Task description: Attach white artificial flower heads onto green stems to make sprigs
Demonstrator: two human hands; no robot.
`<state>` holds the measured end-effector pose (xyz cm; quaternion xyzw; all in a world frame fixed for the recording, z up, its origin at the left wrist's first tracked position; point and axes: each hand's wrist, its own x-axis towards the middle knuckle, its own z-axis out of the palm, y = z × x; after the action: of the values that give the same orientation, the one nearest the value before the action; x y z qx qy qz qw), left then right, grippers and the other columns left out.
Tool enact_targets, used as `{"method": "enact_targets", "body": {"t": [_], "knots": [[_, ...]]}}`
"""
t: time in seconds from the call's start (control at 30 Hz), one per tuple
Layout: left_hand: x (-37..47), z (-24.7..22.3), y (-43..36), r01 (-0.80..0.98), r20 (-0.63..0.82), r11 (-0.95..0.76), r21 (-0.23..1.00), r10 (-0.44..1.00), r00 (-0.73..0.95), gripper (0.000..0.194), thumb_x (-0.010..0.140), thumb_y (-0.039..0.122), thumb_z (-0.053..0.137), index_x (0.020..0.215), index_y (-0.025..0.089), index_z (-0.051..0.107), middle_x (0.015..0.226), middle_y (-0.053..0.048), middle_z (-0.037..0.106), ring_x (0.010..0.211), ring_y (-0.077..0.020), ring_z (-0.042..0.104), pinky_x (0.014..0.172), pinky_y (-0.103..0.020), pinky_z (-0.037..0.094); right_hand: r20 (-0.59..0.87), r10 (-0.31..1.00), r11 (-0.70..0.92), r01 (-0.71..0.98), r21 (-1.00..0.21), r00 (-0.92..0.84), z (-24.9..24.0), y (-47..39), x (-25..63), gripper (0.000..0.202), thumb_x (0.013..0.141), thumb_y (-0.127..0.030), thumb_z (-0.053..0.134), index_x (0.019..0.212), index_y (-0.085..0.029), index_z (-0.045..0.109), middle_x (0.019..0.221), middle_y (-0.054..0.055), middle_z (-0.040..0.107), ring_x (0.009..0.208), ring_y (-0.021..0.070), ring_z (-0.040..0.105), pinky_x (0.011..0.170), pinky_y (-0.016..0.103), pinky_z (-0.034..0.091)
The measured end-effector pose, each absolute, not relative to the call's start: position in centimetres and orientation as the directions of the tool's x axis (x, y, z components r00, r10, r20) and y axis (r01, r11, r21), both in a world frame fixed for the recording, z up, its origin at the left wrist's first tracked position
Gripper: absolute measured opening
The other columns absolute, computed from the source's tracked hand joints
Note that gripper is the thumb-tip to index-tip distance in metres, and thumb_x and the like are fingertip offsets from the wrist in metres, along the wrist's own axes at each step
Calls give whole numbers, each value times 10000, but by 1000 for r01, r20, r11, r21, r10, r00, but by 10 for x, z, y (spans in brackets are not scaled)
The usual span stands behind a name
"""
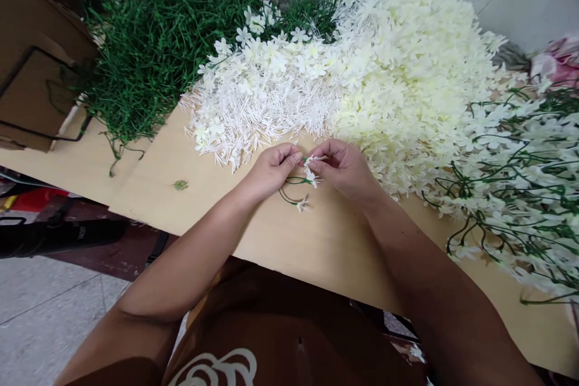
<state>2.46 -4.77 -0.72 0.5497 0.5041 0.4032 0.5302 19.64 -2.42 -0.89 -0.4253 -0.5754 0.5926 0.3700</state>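
Over the cardboard-covered table, my left hand (277, 167) pinches a thin green stem (294, 181) whose curved branches hang below the fingers. Small white flowers (311, 176) sit on the branch ends, one of them lower down near the cardboard. My right hand (340, 166) is closed at the stem's upper tip, its thumb and fingers pressed on a small white flower. The fingertips of both hands nearly meet. Just beyond them lies a heap of white stamens (271, 108), and a pile of cream-white petals (407, 72) rises behind my right hand.
Green stems (167, 30) are heaped at the back left, beside a cardboard box (36, 42) and a black wire frame. Finished-looking flower sprays (511, 193) cover the right side. A small green scrap (180, 184) lies on the cardboard (149, 193) left of my hands.
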Motion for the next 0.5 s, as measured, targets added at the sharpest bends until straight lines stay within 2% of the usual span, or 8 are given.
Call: {"method": "enact_targets", "body": {"t": [0.23,0.37,0.5], "knots": [[25,-11,-48,258,-53,3,966,981,187,269,877,344,512,659,191,482,592,39,415,592,-110,373,602,-250,322,-37,929,-19,53,-998,-367,-13,-23,197,400,638,-496,827,753,-184,603,654,-32,589,565,99,561,544,257,471],[21,-13,-48,331,-61,-31,943,963,264,307,889,396,486,659,192,488,598,32,424,590,-113,386,566,-239,296,-19,927,2,55,-998,-375,-13,-23,199,390,630,-479,844,727,-191,601,670,-21,612,583,102,580,566,256,482],[19,-14,-48,331,-45,-56,942,957,288,304,900,377,457,668,188,505,599,25,437,584,-109,405,538,-226,297,-3,917,5,20,-1000,-398,-13,-23,200,382,610,-464,861,687,-193,602,713,1,631,617,109,586,583,263,490]]}}
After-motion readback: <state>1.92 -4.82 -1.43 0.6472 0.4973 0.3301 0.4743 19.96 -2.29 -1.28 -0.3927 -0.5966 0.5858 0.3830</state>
